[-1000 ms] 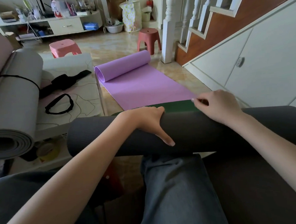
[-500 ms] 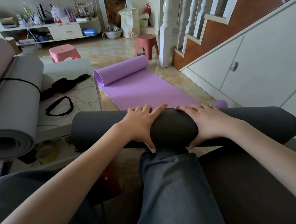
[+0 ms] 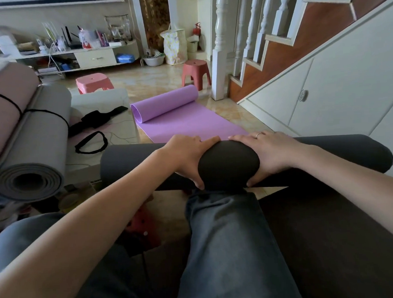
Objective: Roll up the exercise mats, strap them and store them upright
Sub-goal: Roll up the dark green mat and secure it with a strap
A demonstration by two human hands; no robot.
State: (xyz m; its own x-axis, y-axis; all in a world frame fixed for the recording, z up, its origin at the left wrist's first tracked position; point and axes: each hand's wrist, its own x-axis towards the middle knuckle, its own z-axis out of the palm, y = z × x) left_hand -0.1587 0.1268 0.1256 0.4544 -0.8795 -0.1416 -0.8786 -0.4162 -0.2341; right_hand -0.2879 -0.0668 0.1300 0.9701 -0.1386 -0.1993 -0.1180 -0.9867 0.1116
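A dark grey rolled mat [image 3: 228,165] lies crosswise over my knee. My left hand [image 3: 186,156] and my right hand [image 3: 271,153] grip its middle side by side, fingers over the top and thumbs underneath. Beyond it, a purple mat [image 3: 189,124] lies on the floor, unrolled except for its rolled far end. At the left, a grey rolled mat [image 3: 34,145] and a pink rolled mat [image 3: 2,110] each carry a thin black strap. A loose black strap loop [image 3: 91,143] and a wider black strap [image 3: 97,118] lie on the low white table [image 3: 118,130].
Two pink-red plastic stools [image 3: 93,82] [image 3: 195,74] stand on the tiled floor behind the purple mat. A white under-stair cabinet [image 3: 325,90] and a banister post [image 3: 219,55] line the right side. A cluttered shelf unit [image 3: 93,58] runs along the back wall.
My right hand let go of the mat's loose edge and both hands closed round the roll's middle. The green strip behind the roll is no longer visible.
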